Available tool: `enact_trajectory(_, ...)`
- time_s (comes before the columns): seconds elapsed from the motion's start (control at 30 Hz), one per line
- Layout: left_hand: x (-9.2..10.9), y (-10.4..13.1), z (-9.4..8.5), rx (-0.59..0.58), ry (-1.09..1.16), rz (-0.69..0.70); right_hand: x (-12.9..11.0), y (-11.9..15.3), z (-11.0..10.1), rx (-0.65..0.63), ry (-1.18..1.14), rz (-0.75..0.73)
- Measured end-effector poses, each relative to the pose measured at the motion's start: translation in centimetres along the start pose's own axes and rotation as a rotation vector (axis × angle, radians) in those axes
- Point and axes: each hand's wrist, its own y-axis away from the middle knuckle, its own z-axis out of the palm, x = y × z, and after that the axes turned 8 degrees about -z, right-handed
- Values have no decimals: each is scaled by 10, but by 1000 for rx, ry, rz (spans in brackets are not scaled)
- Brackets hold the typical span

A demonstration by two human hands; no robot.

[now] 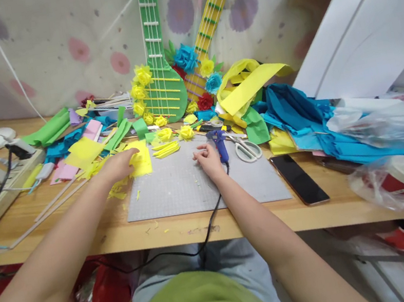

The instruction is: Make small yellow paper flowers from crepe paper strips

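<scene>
One mat (178, 191) — two hands (208, 161), one glue-gun (220, 145)

Flat yellow paper (145, 164) overlaps the grey mat (174, 195).

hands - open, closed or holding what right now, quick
Left hand: at the yellow paper; grip can't be told.
Right hand: fingers curled beside the blue glue gun; can't tell if it holds anything.
</scene>
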Motion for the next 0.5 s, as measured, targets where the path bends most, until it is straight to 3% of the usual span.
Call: enact_trajectory(0.5,11,7,7,161,-44,-160,6,1,1,-7,60,-34)
